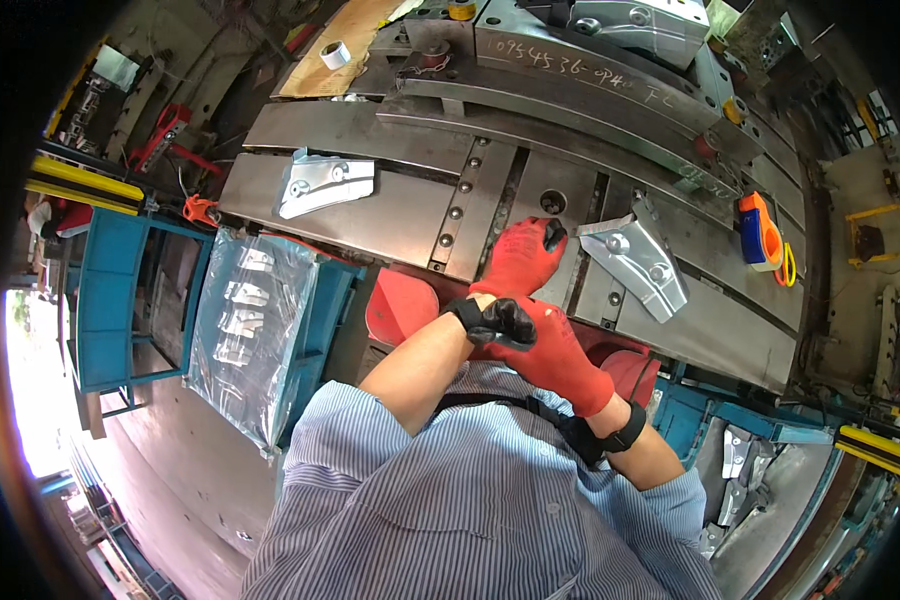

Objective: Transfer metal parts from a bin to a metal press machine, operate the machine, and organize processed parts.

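My left hand [523, 258], in a red glove with black fingertips, reaches over the near edge of the steel press bed [400, 212]. Its fingers are curled in, and I see nothing held in them. My right hand [545, 348], gloved alike, crosses to my left wrist with its fingers closed at the black wrist strap [464, 312]. Part of that strap is hidden by the fingers. To the right of my left hand, a bent silver sheet-metal part [638, 262] lies on the bed. A similar stamped part [328, 184] rests at the left.
A large steel die [590, 70] stands at the back. An orange-and-blue tape roll [760, 235] lies at the right, a white roll [335, 55] at the far left. Beside me stands a blue plastic-covered cart [255, 330] with several metal parts. More parts [738, 470] sit lower right.
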`<state>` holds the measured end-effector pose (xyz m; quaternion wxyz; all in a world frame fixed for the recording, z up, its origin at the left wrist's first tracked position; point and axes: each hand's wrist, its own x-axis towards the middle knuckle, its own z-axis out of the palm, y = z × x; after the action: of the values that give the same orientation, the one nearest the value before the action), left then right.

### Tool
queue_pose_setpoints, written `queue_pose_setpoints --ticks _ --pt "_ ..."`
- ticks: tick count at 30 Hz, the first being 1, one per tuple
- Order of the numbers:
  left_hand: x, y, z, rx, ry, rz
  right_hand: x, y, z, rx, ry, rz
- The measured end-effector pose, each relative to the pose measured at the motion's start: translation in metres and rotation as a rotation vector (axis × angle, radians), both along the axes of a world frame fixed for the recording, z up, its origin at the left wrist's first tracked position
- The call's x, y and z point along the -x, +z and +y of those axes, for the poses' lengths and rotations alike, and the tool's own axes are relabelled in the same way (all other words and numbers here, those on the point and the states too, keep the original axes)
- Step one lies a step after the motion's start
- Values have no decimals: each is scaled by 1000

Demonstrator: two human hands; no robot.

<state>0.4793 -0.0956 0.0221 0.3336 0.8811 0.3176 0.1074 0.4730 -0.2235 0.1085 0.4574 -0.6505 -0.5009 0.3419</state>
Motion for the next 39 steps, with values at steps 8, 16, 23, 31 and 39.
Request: queue_pose_setpoints --ticks 8,16,23,31,39 --pt "-4 6 -10 -440 -455 -50 -1 24 -5 -31 -74 304" --pt "36 -23 -20 282 -870 -210 -12 18 -1 19 -101 289" --pt "16 3 7 107 -912 -42 -42 14 9 41 -239 710" --pt "16 14 24 180 -890 -37 -45 24 33 45 -171 696" --pt "30 13 29 176 -841 23 -45 39 56 135 -79 478"
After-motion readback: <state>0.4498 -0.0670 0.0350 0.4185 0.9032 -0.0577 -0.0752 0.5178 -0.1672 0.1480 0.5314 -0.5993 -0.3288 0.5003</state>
